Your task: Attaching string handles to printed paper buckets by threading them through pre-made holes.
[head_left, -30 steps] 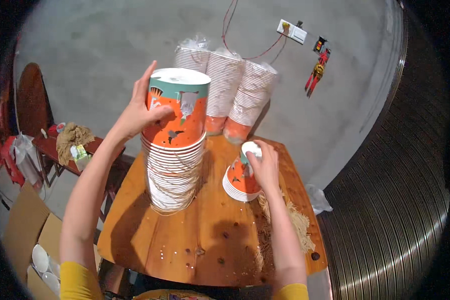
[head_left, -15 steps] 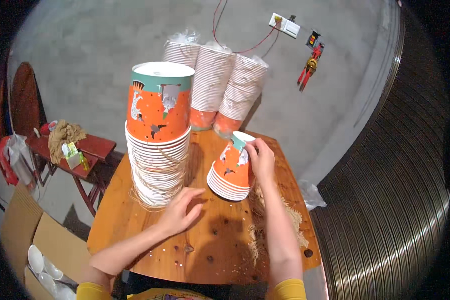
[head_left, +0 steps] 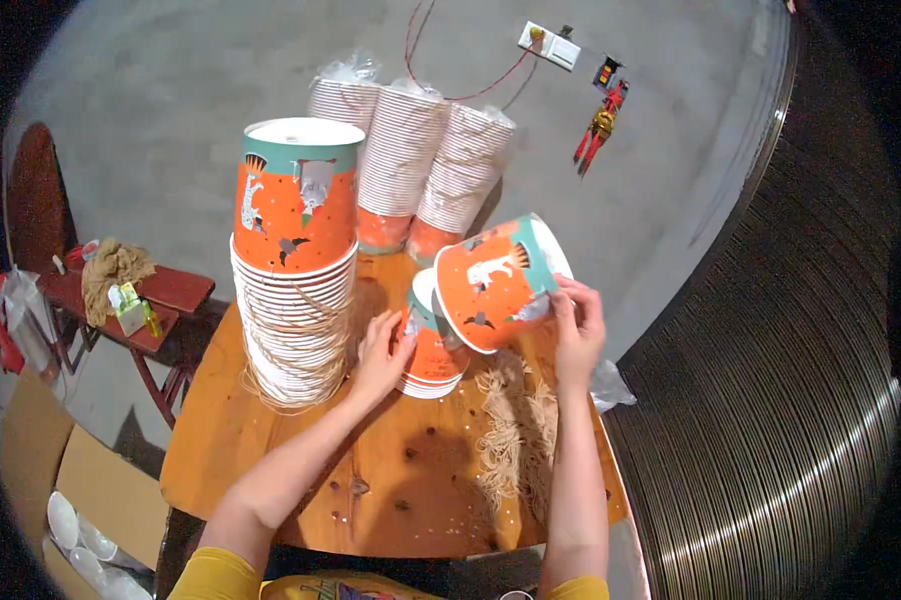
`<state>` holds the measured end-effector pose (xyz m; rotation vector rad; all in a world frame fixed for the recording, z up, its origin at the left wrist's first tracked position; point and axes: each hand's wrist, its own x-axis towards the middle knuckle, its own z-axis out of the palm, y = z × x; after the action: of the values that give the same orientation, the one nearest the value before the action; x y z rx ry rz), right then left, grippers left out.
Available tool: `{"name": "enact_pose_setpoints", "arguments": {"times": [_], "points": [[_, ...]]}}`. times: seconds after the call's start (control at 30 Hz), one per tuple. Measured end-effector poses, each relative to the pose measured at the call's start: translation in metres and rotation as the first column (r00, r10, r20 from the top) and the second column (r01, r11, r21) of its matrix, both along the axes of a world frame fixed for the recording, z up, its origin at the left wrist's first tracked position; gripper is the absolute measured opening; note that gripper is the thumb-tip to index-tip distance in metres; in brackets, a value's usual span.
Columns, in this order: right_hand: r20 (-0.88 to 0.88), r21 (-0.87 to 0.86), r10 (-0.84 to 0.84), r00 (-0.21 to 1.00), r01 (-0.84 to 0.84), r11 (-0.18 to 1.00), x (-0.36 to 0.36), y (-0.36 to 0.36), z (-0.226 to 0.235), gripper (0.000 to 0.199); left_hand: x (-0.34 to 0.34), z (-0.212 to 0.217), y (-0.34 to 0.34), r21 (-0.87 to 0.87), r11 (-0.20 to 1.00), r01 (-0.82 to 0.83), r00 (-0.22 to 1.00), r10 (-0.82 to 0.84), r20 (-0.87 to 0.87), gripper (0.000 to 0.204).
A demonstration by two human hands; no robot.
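My right hand (head_left: 578, 320) grips a paper bucket (head_left: 490, 285), orange with a teal band and cartoon figures, by its teal end. It is tilted on its side in the air. Beneath and left of it, a short stack of the same paper buckets (head_left: 432, 352) stands upside down on the wooden table, partly hidden by the lifted one. My left hand (head_left: 382, 350) holds that stack at its left side, fingers bent against the wall. Left of this hand rises a tall stack of nested paper buckets (head_left: 295, 220), upside down, with loose twine (head_left: 295, 345) wound around its white rims.
Three plastic-wrapped bucket stacks (head_left: 402, 150) stand at the table's (head_left: 370, 490) far edge. A bundle of beige twine (head_left: 510, 440) lies near my right forearm. Left are a red bench (head_left: 175, 295) and an open cardboard box (head_left: 110, 480); right, a ribbed metal shutter (head_left: 770, 400).
My right hand has lifted a paper bucket off the short stack and tilted it to the right. My left hand has moved forward from the table onto the remaining stack.
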<state>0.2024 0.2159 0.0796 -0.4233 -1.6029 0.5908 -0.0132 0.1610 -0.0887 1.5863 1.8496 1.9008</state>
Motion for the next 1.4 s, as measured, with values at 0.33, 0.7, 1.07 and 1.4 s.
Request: {"name": "enact_pose_setpoints", "arguments": {"times": [0.33,0.7,1.07,1.4], "points": [[-0.169,-0.256,-0.06,0.984,0.015,0.966,0.074,-0.068,-0.085,0.008,0.095,0.106,-0.091,0.339,0.748,0.571,0.555,-0.656,0.512,0.021],[0.791,0.39,-0.479,0.381,0.289,0.874,0.109,-0.054,-0.165,0.012,0.064,0.081,-0.148,-0.25,0.946,0.205,0.761,-0.315,-0.568,0.011],[0.702,-0.025,-0.087,0.707,0.147,0.989,0.089,-0.073,-0.123,0.013,0.068,0.058,-0.15,-0.348,0.927,0.143,0.659,-0.351,-0.665,0.016],[0.697,-0.101,-0.002,0.717,0.101,0.99,0.086,-0.085,-0.115,0.024,0.137,0.017,-0.121,-0.035,0.902,0.431,0.896,-0.433,-0.104,0.032]]}}
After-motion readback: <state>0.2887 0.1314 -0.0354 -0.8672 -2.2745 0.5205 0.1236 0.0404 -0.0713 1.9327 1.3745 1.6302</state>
